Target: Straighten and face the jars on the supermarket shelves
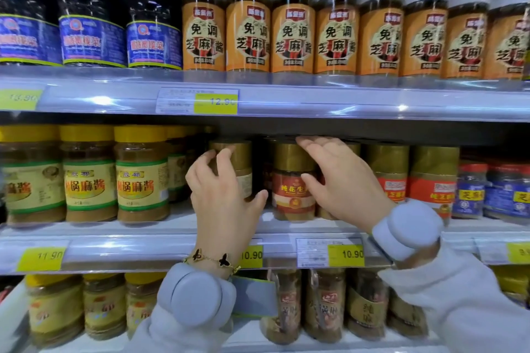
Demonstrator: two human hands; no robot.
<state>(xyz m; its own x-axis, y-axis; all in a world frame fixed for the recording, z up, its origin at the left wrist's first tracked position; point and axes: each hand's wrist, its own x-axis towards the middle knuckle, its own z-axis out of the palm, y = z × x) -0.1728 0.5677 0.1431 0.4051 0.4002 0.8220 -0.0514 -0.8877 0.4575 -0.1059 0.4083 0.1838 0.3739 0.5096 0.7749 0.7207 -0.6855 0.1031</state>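
On the middle shelf (143, 241) two gold-lidded jars stand side by side. The red-labelled jar (292, 180) faces front, its characters readable though partly covered. Just left of it, the turned jar (239, 169) shows only a pale strip of label, with its front turned away. Both sit set back from the shelf edge, and their tops are lost in shadow under the shelf above. The left hand (223, 200) is wrapped around the turned jar, fingers on the lid and thumb low on the glass. The right hand (341, 180) rests spread against the right side of the red-labelled jar, fingers loosely curved, not closed round it.
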